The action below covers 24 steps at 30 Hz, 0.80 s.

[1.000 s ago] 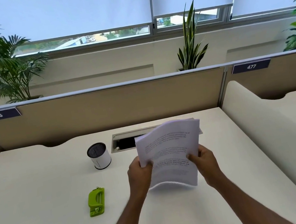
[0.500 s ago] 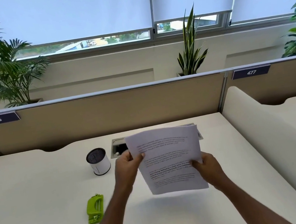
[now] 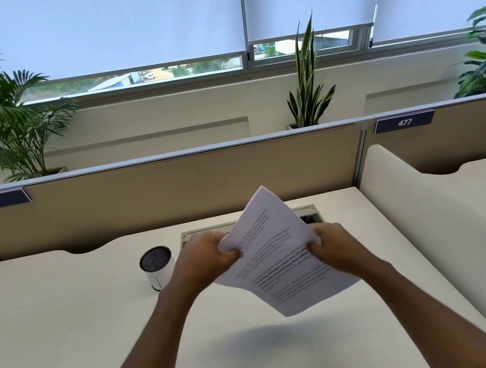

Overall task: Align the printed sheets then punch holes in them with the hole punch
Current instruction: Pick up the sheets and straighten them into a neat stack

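Bright, even daylight from the windows (blinds mostly down); soft shadow on the desk; edges bent, slightly blurred.

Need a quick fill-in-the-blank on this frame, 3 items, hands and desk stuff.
1. The printed sheets are held by ____ hands, clear of the desk.
2. The small cylindrical container stands on the side of the ____ hand.
3. The partition label above the container reads ____.

Missing words: both; left; 476
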### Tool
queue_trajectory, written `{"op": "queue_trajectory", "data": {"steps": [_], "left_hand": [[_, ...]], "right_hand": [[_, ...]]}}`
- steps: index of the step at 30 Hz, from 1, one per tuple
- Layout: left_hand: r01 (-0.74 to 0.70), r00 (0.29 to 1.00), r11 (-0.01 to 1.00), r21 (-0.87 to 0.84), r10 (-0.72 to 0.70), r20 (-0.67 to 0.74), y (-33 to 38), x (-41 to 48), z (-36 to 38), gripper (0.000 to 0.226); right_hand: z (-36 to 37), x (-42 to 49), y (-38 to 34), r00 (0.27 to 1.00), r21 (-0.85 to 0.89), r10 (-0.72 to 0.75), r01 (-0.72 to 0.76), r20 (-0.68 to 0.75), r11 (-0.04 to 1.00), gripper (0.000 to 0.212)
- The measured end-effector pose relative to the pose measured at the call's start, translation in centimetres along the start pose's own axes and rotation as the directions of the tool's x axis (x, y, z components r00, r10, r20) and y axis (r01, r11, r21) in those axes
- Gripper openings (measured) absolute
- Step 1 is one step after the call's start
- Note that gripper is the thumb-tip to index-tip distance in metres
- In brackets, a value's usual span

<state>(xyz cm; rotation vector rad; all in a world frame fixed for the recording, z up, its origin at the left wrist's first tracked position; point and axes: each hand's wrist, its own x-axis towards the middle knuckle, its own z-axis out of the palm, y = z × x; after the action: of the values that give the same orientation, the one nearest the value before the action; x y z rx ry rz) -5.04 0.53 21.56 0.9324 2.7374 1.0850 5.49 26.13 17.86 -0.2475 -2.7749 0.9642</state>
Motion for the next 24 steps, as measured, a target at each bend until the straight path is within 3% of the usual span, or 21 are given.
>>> {"op": "queue_trajectory", "data": {"steps": [2, 5, 9, 11, 13, 15, 17, 20, 24], "left_hand": [[0.046, 0.999, 0.999, -0.005, -0.046, -0.015, -0.6, 0.3, 0.1, 0.019], [0.110, 0.993, 0.977, -0.181, -0.118, -0.032, -1.8, 0.3, 0.1, 0.041], [0.253, 0.957, 0.861, -0.441, -0.290, -0.015, -4.1, -0.3, 0.3, 0.028], [0.289, 0.943, 0.805, -0.518, -0.331, 0.011, -5.2, -0.7, 0.6, 0.023], [0.294, 0.937, 0.781, -0.551, -0.350, 0.003, -6.1, -0.9, 1.1, 0.017], [0.270, 0.936, 0.779, -0.566, -0.350, -0.034, -6.4, -1.0, 1.7, 0.011], [0.234, 0.940, 0.766, -0.599, -0.336, -0.064, -6.5, -1.0, 2.3, 0.014], [0.199, 0.928, 0.736, -0.647, -0.354, -0.118, -6.5, -1.0, 3.5, 0.014], [0.225, 0.903, 0.736, -0.638, -0.403, -0.146, -7.4, -2.1, 5.9, 0.013]], "right_hand": [[-0.6, 0.1, 0.1, 0.999, -0.001, 0.000, 0.000, 0.046, 1.000, 0.020], [-1.5, 0.3, 1.7, 0.980, -0.099, 0.059, -0.040, 0.190, 0.994, 0.011], [-2.7, 0.0, 4.6, 0.926, -0.119, 0.246, -0.220, 0.286, 0.968, 0.006], [-3.3, -0.1, 5.3, 0.944, 0.007, 0.247, -0.254, 0.218, 0.967, 0.010], [-3.6, -0.2, 5.3, 0.969, 0.258, 0.212, -0.238, 0.125, 0.936, 0.012], [-3.5, -0.2, 4.7, 0.978, 0.515, 0.206, -0.190, 0.026, 0.836, 0.004], [-3.0, -0.2, 4.0, 0.977, 0.670, 0.202, -0.105, -0.068, 0.735, 0.011], [-2.0, -0.4, 3.5, 0.964, 0.740, 0.200, -0.007, -0.174, 0.673, 0.016], [0.1, -1.2, 4.1, 0.953, 0.744, 0.225, 0.001, -0.203, 0.668, 0.017]]}}
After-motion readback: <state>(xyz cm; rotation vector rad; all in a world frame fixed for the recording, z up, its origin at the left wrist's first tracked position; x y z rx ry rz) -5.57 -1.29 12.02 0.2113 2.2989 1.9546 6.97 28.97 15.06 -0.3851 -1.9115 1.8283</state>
